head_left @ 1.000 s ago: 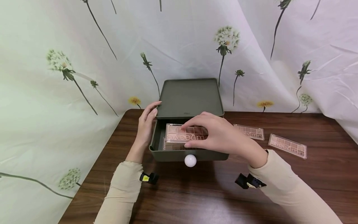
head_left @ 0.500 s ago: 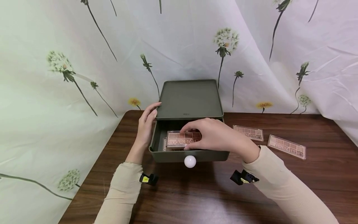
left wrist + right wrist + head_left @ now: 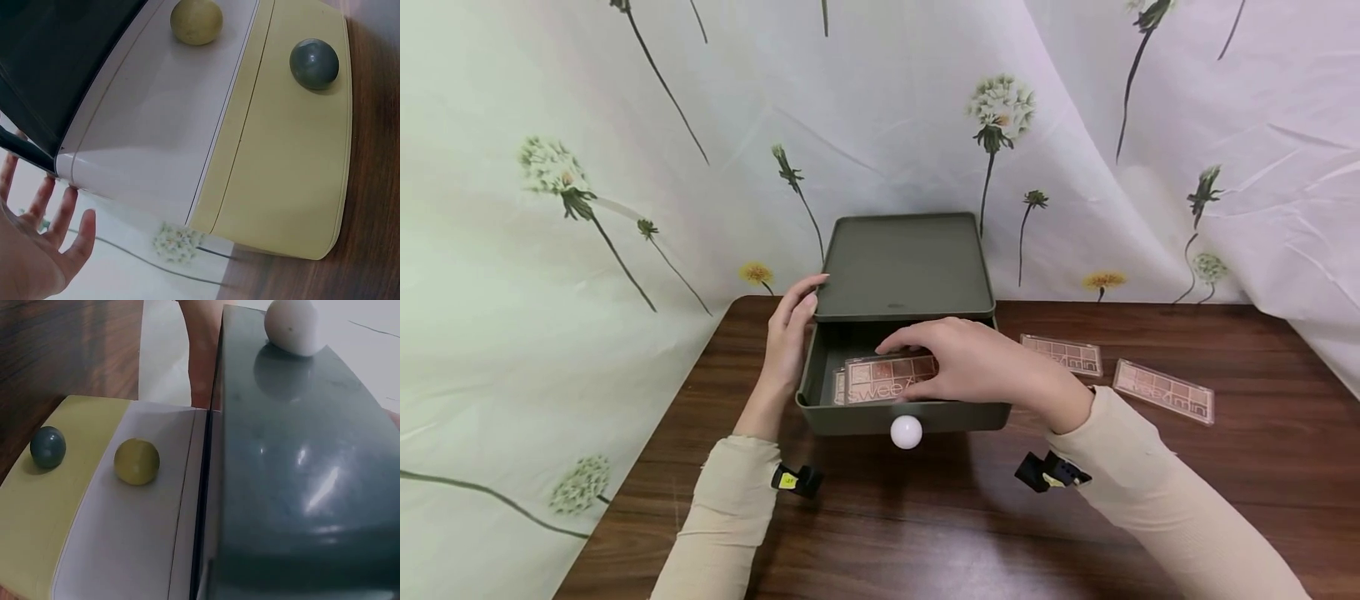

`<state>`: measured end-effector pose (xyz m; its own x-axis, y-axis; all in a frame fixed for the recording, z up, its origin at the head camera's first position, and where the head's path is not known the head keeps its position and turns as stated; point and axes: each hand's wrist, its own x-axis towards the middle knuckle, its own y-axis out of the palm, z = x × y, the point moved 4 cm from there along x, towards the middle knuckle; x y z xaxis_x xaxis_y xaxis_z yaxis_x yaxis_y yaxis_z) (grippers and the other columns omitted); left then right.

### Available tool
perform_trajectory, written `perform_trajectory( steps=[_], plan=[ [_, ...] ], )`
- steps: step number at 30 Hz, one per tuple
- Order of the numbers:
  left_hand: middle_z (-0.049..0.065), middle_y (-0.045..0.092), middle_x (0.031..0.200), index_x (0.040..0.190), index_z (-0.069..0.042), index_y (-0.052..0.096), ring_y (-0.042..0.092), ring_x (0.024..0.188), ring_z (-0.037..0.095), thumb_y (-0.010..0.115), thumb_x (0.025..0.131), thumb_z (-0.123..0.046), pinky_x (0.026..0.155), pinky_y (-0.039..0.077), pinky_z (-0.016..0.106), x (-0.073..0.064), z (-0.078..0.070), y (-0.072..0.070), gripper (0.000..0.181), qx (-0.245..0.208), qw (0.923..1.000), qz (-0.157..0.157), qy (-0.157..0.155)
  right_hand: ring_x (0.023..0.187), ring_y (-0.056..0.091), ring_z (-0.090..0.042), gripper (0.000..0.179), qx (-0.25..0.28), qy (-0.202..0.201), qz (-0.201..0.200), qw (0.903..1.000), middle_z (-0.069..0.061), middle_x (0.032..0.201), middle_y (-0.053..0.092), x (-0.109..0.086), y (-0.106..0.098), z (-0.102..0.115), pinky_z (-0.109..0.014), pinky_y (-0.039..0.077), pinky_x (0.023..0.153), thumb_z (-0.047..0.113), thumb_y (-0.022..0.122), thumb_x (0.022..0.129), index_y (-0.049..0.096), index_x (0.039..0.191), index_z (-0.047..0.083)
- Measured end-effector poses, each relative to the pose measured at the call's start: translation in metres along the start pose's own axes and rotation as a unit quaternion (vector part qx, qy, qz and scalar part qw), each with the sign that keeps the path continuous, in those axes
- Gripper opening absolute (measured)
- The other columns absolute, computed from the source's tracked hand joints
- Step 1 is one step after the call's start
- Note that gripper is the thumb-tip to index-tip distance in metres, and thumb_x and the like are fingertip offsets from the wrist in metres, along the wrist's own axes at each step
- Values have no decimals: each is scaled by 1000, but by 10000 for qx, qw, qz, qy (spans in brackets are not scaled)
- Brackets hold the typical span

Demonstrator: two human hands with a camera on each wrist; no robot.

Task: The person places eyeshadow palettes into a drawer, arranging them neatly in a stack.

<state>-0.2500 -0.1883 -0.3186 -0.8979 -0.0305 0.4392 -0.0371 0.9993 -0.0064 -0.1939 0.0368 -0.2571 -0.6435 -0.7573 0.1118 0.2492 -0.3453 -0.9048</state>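
A dark green drawer with a white knob stands pulled out of a small chest. Inside, an eyeshadow palette under a clear lid lies over another palette, whose left end peeks out. My right hand hovers over the upper palette, index finger and thumb spread apart at its far and near edges; the hand covers the palette's right part. Against the chest's upper left side rests my left hand, its fingers extended, also visible in the left wrist view.
Two more palettes, a nearer one and a farther one, lie on the brown table right of the chest. Below the green drawer are a white drawer and a yellow drawer, both pushed in. A floral cloth hangs behind.
The right hand has lowered the palette into the drawer, where it now lies flatter. Its index finger has lifted off the palette's face. The left hand stays at the chest's side.
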Motion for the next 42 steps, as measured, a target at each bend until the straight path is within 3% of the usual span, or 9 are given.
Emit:
perform_trajectory(
  steps=[2, 5, 9, 11, 21, 27, 33, 38, 42],
  plan=[
    [4, 53, 135, 136, -4, 57, 54, 104, 15, 45, 102, -23, 82, 43, 28, 0, 0, 0, 41, -4, 10000, -1, -21, 110, 60, -11, 47, 166, -111, -20, 9998, 7, 128, 62, -2, -2, 0, -36, 47, 91, 35, 75, 88, 63, 132, 20],
    [3, 53, 136, 136, -4, 57, 53, 104, 14, 45, 102, -23, 82, 41, 28, -1, 0, 0, 41, 6, 10000, -16, -61, 99, 61, -14, 45, 475, -329, -123, 9983, 7, 127, 62, -7, -6, -1, -36, 47, 87, 35, 71, 91, 63, 132, 18],
    [0, 52, 138, 135, -3, 57, 52, 103, 13, 45, 101, -23, 81, 39, 28, -1, 0, 0, 41, 10, 9999, -55, -99, 96, 60, -14, 43, 831, -614, -491, 9934, 5, 125, 63, -20, -14, -1, -37, 48, 86, 31, 72, 91, 64, 131, 16],
    [0, 52, 137, 135, -3, 57, 52, 103, 13, 46, 101, -23, 80, 39, 28, -1, -1, 0, 41, 1, 9999, -64, -97, 105, 60, -12, 43, 932, -748, -764, 9899, 4, 126, 64, -28, -17, -3, -38, 48, 90, 28, 74, 90, 65, 130, 16],
    [4, 52, 139, 134, -5, 59, 50, 102, 12, 46, 101, -23, 80, 38, 27, -2, -1, -1, 40, 70, 9999, -54, -54, 90, 58, -14, 41, 1392, -1218, -2088, 9603, 7, 117, 68, -65, -30, -24, -25, 44, 72, 3, 78, 83, 69, 121, 17],
    [2, 52, 139, 135, -4, 58, 50, 103, 12, 46, 101, -23, 80, 38, 28, -2, -1, -1, 40, 111, 9999, -65, -38, 108, 62, -14, 44, 1652, -921, -2471, 9503, 4, 116, 69, -88, -33, -46, -25, 46, 94, -7, 76, 81, 70, 118, 14],
    [1, 52, 139, 136, -2, 57, 50, 103, 12, 46, 101, -23, 81, 38, 28, -2, -1, -1, 42, 96, 9999, -60, -13, 104, 64, -13, 38, 1874, -423, -2702, 9434, -6, 111, 71, -106, -31, -73, -22, 49, 86, -9, 73, 82, 71, 115, 9],
    [-1, 51, 139, 136, -1, 56, 49, 106, 12, 46, 101, -23, 82, 38, 28, -2, -1, -1, 43, 114, 9999, -41, -5, 105, 65, -11, 40, 1581, -309, -2783, 9469, -8, 111, 71, -114, -26, -99, -18, 48, 86, -10, 73, 82, 71, 116, 10],
    [-1, 51, 139, 137, -1, 56, 48, 106, 12, 45, 101, -24, 82, 38, 29, -2, -1, -1, 43, 162, 9999, -24, -6, 104, 64, -9, 34, 1410, 201, -2772, 9502, -4, 112, 71, -119, -18, -120, -16, 47, 84, -3, 73, 86, 71, 116, 13]
  ],
)
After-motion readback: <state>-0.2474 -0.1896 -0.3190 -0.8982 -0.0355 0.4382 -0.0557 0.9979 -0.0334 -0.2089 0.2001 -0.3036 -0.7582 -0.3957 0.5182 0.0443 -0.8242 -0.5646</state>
